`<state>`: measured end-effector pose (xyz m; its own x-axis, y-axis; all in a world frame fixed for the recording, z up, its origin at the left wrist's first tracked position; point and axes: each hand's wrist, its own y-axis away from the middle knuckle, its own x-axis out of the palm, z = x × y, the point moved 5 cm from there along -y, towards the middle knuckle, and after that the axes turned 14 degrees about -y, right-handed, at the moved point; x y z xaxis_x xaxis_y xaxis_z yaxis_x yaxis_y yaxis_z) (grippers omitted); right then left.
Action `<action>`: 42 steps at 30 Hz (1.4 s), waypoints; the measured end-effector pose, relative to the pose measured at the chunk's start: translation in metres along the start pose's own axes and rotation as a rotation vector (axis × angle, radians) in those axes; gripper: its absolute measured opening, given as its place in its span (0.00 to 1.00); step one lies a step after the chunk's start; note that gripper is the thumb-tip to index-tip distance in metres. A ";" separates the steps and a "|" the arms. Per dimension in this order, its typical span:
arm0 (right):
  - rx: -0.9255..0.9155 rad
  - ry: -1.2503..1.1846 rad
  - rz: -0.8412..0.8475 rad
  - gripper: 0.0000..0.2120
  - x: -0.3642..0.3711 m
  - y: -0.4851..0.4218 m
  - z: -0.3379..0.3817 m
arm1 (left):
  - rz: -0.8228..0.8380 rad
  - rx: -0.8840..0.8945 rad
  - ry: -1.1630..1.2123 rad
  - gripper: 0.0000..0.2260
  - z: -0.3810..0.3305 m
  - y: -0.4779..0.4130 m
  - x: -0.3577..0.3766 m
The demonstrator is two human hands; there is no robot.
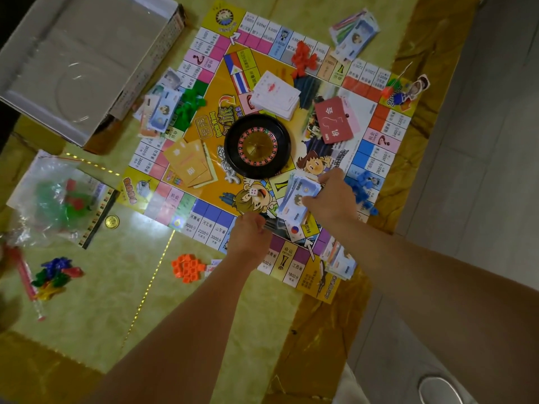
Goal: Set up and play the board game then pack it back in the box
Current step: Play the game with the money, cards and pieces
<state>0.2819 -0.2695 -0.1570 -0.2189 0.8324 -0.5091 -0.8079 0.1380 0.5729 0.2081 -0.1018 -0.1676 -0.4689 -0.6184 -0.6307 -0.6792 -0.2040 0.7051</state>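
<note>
Green table carries the board, laid flat for play. Right hand grips paper money (maybe to pay); left hand is curled, holding what I cannot tell.

Glossy square printed paper game board under left hand, thin smooth pale-blue paper banknotes in right hand, shiny round black plastic roulette wheel beyond both
</note>
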 end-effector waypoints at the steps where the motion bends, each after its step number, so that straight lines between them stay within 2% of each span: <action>1: 0.008 0.017 -0.007 0.25 0.001 0.000 0.000 | 0.000 -0.002 -0.009 0.08 0.000 -0.002 0.001; 4: -0.011 0.097 -0.047 0.24 0.000 0.004 0.002 | 0.004 -0.010 -0.021 0.10 0.000 -0.006 0.001; 9: -0.316 0.083 0.013 0.09 0.007 0.022 0.010 | 0.022 -0.015 -0.017 0.10 0.004 -0.008 0.005; 13: -0.241 0.125 0.134 0.14 0.020 0.026 0.002 | 0.016 0.050 -0.029 0.08 0.006 -0.003 0.005; 17: -0.298 0.145 0.083 0.14 0.027 0.038 0.013 | 0.021 0.121 -0.017 0.10 0.004 0.016 -0.003; 19: -0.372 0.084 0.071 0.12 0.035 0.055 0.020 | -0.054 0.170 0.039 0.12 0.006 0.032 -0.015; 21: -0.407 0.010 0.094 0.10 0.047 0.075 0.021 | -0.198 0.178 0.087 0.14 0.016 0.048 -0.031; 23: -0.387 -0.064 0.151 0.07 0.065 0.098 0.016 | -0.277 0.158 0.090 0.13 0.039 0.060 -0.044; 26: -0.351 -0.101 0.231 0.03 0.102 0.139 0.010 | -0.291 0.077 0.009 0.10 0.092 0.074 -0.057; 29: -0.252 -0.106 0.372 0.04 0.150 0.175 0.000 | -0.243 -0.028 -0.048 0.08 0.154 0.084 -0.061; 33: -0.125 0.002 0.504 0.02 0.207 0.214 -0.021 | -0.121 -0.120 -0.261 0.10 0.226 0.092 -0.049; 38: -0.010 0.180 0.557 0.17 0.235 0.236 -0.037 | -0.044 -0.016 -0.296 0.14 0.257 0.101 -0.033; 42: 0.030 0.226 0.538 0.21 0.240 0.235 -0.035 | 0.006 0.031 -0.301 0.14 0.261 0.097 -0.031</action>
<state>0.0206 -0.0559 -0.1669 -0.7085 0.6546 -0.2637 -0.5350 -0.2546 0.8055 0.0094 0.0951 -0.1645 -0.6162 -0.3656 -0.6976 -0.6907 -0.1747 0.7017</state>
